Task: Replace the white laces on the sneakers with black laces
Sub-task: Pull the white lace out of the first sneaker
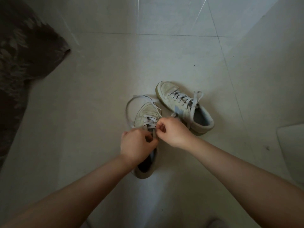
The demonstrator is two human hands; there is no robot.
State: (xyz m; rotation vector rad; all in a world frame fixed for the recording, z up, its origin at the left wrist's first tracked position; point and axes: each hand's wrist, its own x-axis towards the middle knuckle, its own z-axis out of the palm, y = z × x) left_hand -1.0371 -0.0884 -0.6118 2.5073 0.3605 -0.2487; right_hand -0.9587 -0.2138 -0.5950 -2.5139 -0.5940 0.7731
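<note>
Showing a pale blue letter N [179,111] on its side, the far sneaker [184,106] is lying on the tiled floor [102,83] with its toe pointing away and its white lace fully threaded, the loose ends spreading out near its opening. No other writing is showing clearly enough to read. The near sneaker [146,119] is sitting just beside it, toe also pointing away, its scuffed, creased off-white upper ending in a rounded toe cap and a tan rubber sole.

Both hands are working over the near sneaker's tongue. The left hand [136,143] is curling its fingers in a narrow grip on the flat white lace [131,104] at the middle eyelets, and the right hand [172,130] is pinching the same lace just beside it, the two hands nearly touching. A long freed length of that woven lace is looping out over the floor to the left of the toe.

A dark patterned cloth [24,51] is lying well apart at the left edge, and a pale flat object [292,148] is sitting at the right edge. Smooth glossy tiles are stretching open beyond the toes.
</note>
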